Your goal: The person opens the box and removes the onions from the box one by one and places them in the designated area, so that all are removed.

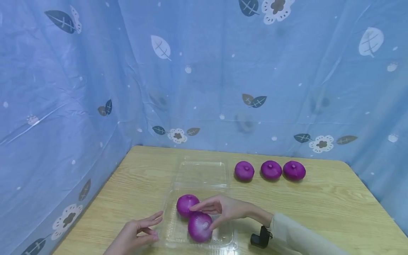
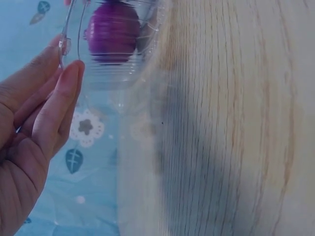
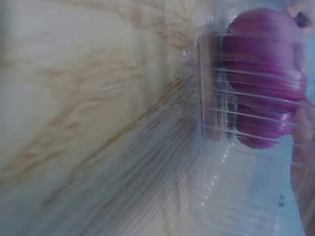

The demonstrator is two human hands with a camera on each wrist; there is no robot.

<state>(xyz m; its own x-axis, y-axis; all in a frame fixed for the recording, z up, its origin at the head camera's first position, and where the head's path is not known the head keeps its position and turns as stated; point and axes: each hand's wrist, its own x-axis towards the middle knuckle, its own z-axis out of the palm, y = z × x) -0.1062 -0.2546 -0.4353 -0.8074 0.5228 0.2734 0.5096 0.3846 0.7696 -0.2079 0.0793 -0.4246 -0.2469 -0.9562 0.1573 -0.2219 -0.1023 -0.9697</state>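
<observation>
A clear plastic clamshell container (image 1: 168, 226) lies on the table with its lid (image 1: 201, 173) folded open toward the back. Inside its base sit two purple onions, the farther onion (image 1: 187, 205) and the nearer, larger-looking onion (image 1: 198, 231). My right hand (image 1: 223, 209) reaches in from the right and grips the nearer onion between thumb and fingers. At the container's left side is my left hand (image 1: 138, 230), its fingers fairly straight. In the left wrist view its fingertips (image 2: 72, 73) are right at the clear rim. The right wrist view shows both onions through the ridged plastic wall.
Three more purple onions stand in a row at the back right: a left onion (image 1: 244, 171), a middle onion (image 1: 271, 170) and a right onion (image 1: 294, 170). The wooden table (image 1: 306, 216) is bordered by a blue patterned curtain (image 1: 204, 78) behind and at the sides.
</observation>
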